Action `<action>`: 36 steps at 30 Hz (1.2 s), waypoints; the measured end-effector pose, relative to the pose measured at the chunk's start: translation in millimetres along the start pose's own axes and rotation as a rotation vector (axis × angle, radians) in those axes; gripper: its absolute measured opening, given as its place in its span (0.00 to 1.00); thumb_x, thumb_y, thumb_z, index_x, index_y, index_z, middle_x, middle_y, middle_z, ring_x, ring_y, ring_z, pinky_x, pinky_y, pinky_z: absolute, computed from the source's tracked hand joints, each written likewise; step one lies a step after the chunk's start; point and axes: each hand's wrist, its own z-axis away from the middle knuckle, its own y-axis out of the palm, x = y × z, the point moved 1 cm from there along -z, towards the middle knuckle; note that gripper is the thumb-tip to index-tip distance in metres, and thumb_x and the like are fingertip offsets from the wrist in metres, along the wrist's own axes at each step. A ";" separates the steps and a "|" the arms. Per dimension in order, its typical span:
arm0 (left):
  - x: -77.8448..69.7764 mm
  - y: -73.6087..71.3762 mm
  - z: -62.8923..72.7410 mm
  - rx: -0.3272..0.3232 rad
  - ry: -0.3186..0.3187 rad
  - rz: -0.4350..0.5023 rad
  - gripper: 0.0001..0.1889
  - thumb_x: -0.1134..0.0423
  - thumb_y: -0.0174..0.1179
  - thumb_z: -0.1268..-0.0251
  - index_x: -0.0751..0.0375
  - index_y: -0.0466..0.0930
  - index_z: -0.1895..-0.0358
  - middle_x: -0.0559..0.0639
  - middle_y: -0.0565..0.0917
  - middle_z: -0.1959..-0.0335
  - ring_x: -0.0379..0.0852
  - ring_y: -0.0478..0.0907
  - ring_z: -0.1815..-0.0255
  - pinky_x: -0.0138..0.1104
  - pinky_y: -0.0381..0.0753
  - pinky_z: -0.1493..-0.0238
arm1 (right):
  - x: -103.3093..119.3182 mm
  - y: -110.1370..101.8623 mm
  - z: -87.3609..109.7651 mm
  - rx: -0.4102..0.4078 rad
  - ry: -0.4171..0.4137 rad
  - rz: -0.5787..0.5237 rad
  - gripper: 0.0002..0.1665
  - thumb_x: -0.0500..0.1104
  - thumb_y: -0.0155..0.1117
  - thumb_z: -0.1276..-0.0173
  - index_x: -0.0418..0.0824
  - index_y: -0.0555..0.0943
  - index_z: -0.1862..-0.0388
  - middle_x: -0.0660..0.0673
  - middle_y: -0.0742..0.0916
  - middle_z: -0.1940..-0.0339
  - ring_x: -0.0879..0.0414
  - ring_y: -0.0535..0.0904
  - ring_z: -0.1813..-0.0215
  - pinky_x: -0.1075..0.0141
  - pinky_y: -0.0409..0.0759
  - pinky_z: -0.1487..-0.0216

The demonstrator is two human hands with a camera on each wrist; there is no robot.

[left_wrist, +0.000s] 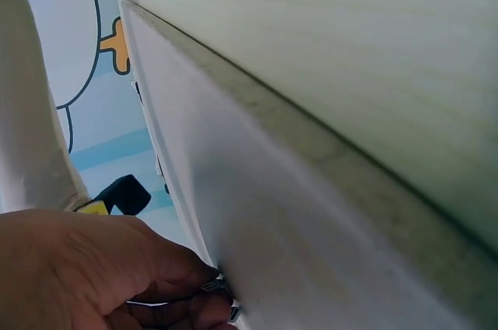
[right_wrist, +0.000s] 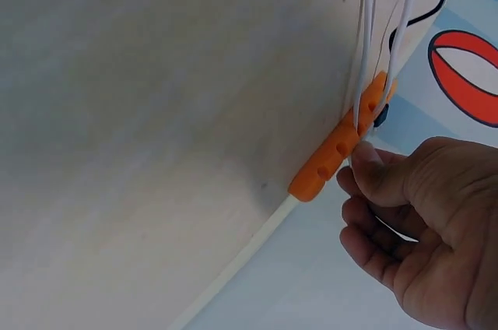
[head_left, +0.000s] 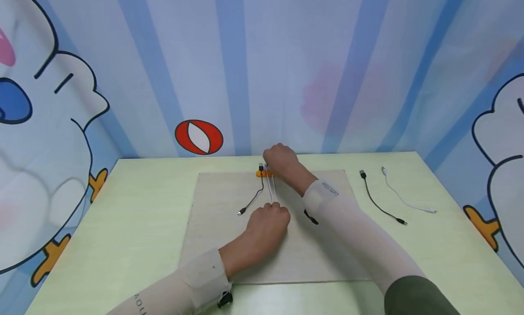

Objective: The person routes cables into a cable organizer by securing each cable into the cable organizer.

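An orange cable holder (head_left: 259, 174) with notches sits at the far edge of the pale board (head_left: 217, 242). A short black cable (head_left: 262, 184) lies in its left part, its lower plug on the board. Two white cable strands (right_wrist: 405, 19) run from the holder toward my left hand (head_left: 268, 226). That hand is low over the board and pinches the near end, where small metal plug tips (left_wrist: 210, 286) show between thumb and fingers. At the holder, my right hand (head_left: 282, 160) pinches the white cable's far end between thumb and forefinger, its other fingers curled.
To the right of the board, another black cable (head_left: 373, 196) and a white cable (head_left: 399, 195) lie on the pale green table (head_left: 139, 242). A printed cloth backdrop (head_left: 270, 78) rises behind the table's back edge and along both sides.
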 end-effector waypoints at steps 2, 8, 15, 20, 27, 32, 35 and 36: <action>0.2 0.0 -0.2 0.005 -0.006 0.007 0.07 0.69 0.69 0.23 0.59 0.90 0.64 0.53 0.88 0.69 0.47 0.85 0.68 0.39 0.87 0.70 | 1.0 2.4 4.8 -0.019 -0.020 0.031 0.12 0.32 0.62 0.13 0.38 0.92 0.47 0.40 0.94 0.53 0.46 0.85 0.50 0.53 0.88 0.39; 2.8 6.4 -5.2 0.020 -0.031 0.032 0.07 0.66 0.69 0.24 0.58 0.90 0.65 0.52 0.88 0.68 0.48 0.84 0.68 0.41 0.84 0.72 | 0.3 7.3 15.5 -0.039 -0.030 0.040 0.13 0.33 0.62 0.13 0.41 0.92 0.43 0.41 0.95 0.50 0.45 0.86 0.47 0.51 0.87 0.33; 6.2 -8.6 -7.5 0.053 -0.058 0.076 0.06 0.65 0.69 0.24 0.59 0.90 0.64 0.53 0.88 0.67 0.49 0.85 0.67 0.42 0.84 0.70 | -9.6 9.1 28.4 -0.082 -0.017 -0.049 0.16 0.35 0.61 0.13 0.41 0.89 0.34 0.38 0.95 0.43 0.41 0.91 0.41 0.48 0.90 0.38; 9.3 4.7 -17.1 0.051 -0.074 0.110 0.06 0.64 0.68 0.25 0.59 0.88 0.64 0.54 0.88 0.67 0.51 0.86 0.66 0.45 0.85 0.70 | -23.0 6.7 41.6 -0.081 0.008 -0.026 0.13 0.35 0.62 0.14 0.40 0.90 0.40 0.39 0.95 0.50 0.42 0.91 0.49 0.50 0.90 0.45; 7.2 25.1 -40.9 0.025 -0.069 0.133 0.04 0.61 0.68 0.25 0.56 0.88 0.61 0.52 0.88 0.65 0.51 0.86 0.66 0.44 0.83 0.71 | -49.2 8.4 70.8 -0.141 0.051 -0.013 0.07 0.32 0.66 0.21 0.39 0.87 0.61 0.40 0.90 0.70 0.45 0.86 0.65 0.49 0.88 0.54; 4.9 25.0 -47.2 0.009 -0.069 0.129 0.08 0.58 0.65 0.20 0.57 0.89 0.55 0.52 0.89 0.62 0.51 0.87 0.61 0.44 0.87 0.63 | -61.7 13.6 96.3 -0.159 0.073 0.003 0.09 0.30 0.65 0.25 0.39 0.86 0.66 0.38 0.89 0.71 0.40 0.86 0.63 0.46 0.87 0.54; 2.1 22.7 -52.7 0.005 -0.072 0.144 0.08 0.58 0.65 0.19 0.57 0.90 0.51 0.52 0.89 0.59 0.52 0.87 0.59 0.45 0.87 0.58 | -68.1 16.0 110.3 -0.176 0.079 0.004 0.08 0.29 0.65 0.25 0.38 0.87 0.64 0.37 0.91 0.69 0.38 0.87 0.61 0.45 0.87 0.52; 0.7 22.0 -55.7 0.007 -0.068 0.140 0.09 0.58 0.64 0.19 0.57 0.90 0.49 0.52 0.89 0.58 0.52 0.87 0.58 0.45 0.87 0.57 | -70.1 16.7 114.5 -0.185 0.083 0.005 0.08 0.29 0.65 0.25 0.38 0.87 0.64 0.37 0.91 0.69 0.37 0.87 0.61 0.45 0.87 0.52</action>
